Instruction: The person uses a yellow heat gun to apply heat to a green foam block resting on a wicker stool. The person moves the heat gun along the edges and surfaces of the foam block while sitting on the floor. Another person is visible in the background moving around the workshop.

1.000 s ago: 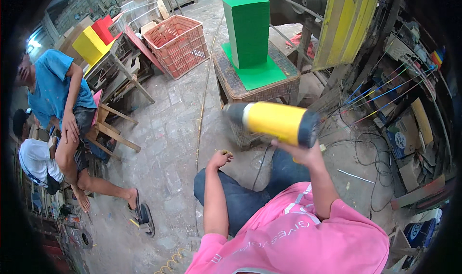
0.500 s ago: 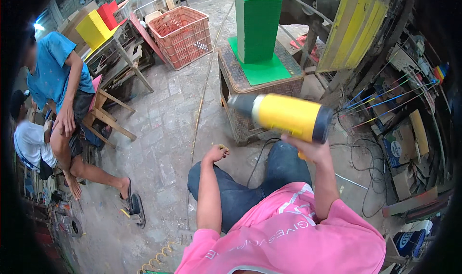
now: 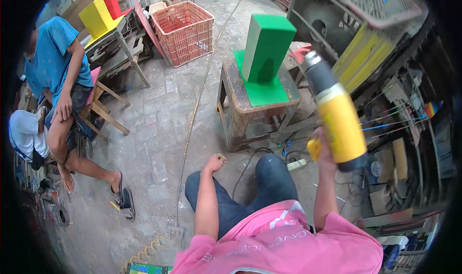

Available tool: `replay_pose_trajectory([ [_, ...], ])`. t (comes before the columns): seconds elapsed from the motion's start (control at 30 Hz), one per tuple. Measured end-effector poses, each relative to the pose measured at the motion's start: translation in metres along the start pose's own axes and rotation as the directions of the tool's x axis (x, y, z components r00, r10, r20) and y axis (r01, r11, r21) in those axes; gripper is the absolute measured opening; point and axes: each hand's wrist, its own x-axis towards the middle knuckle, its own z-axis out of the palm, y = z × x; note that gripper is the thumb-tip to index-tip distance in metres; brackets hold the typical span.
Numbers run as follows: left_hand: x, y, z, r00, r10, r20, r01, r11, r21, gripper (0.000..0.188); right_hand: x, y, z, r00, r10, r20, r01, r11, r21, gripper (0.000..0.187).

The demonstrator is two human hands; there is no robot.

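My right hand (image 3: pixel 324 149) is closed around the handle of a yellow and black heat gun (image 3: pixel 342 122), raised at the right with its metal nozzle pointing up and away. My left hand (image 3: pixel 215 163) hovers by my left knee, fingers curled in; whether anything is inside them is hidden. In front of me a tall green box-shaped block (image 3: pixel 269 47) stands upright on a flat green sheet (image 3: pixel 267 98). Both rest on a worn wooden stool (image 3: pixel 240 111). The nozzle is apart from the block, to its right.
A red plastic crate (image 3: pixel 185 35) stands at the far left of the stool. A person in a blue shirt (image 3: pixel 55 45) sits at the left, with another person in white (image 3: pixel 29 132) behind. Cables and a power strip (image 3: pixel 296 164) lie by my right knee. Shelves with cardboard line the right side.
The heat gun has swung right, away from the block, and its nozzle turned from pointing left to pointing up. My left hand's fingers have curled in more. The view has shifted a little.
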Motion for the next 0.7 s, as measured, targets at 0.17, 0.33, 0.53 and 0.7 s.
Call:
replay_pose_trajectory([
  [0.17, -0.067, 0.061, 0.028, 0.995, 0.055, -0.086, -0.079, 0.949, -0.304, 0.019, -0.031, -0.005, -0.028, 0.966, -0.049, 0.256, 0.135, 0.934, -0.33, 0.028],
  [0.33, -0.176, 0.139, 0.007, 0.928, -0.333, -0.165, 0.079, 0.612, -0.787, 0.029, -0.015, -0.103, -0.052, 0.812, 0.303, 0.498, -0.235, 0.952, -0.196, 0.033],
  [0.53, -0.266, 0.219, -0.049, 0.818, -0.566, -0.102, 0.017, 0.201, -0.979, 0.043, -0.01, -0.204, -0.136, 0.563, 0.308, 0.767, -0.343, 0.931, -0.121, 0.044],
  [0.7, -0.266, 0.28, -0.092, 0.867, -0.496, -0.034, 0.17, 0.36, -0.917, 0.045, -0.015, -0.286, -0.184, 0.6, 0.261, 0.756, -0.343, 0.938, -0.051, 0.052],
])
